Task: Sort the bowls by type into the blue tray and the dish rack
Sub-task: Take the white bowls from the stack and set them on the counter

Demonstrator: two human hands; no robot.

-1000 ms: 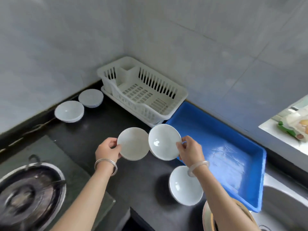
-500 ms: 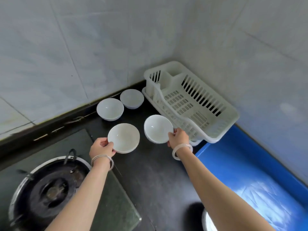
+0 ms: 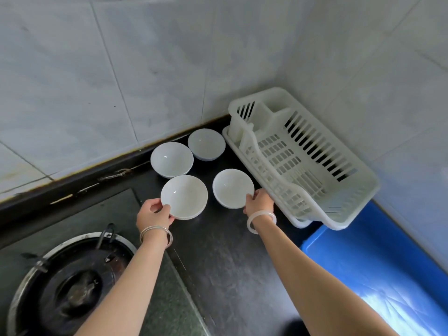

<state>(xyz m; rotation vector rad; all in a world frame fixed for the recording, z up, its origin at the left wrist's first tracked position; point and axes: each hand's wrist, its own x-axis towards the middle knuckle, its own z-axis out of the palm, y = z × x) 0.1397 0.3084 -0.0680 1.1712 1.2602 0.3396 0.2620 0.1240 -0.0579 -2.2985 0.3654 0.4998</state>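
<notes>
My left hand [image 3: 153, 214] grips the near rim of a wide white bowl [image 3: 184, 196] low over the black counter. My right hand [image 3: 259, 201] pinches the rim of a smaller white bowl [image 3: 232, 187] beside the white dish rack [image 3: 322, 190]. Two more white bowls stand upright near the wall: one [image 3: 171, 159] just behind the wide bowl, another [image 3: 206, 143] at the back beside the rack. The blue tray [image 3: 378, 267] lies at the lower right and nothing shows inside its visible part. The rack holds nothing.
A gas burner [image 3: 70, 284] on a glass hob takes up the lower left. Tiled walls meet in a corner behind the rack. The black counter [image 3: 230, 263] runs between the hob and the tray.
Both hands carried their bowls left and back, away from the blue tray, and lowered them next to the two bowls by the wall. The view swung left; a fifth bowl left the frame.
</notes>
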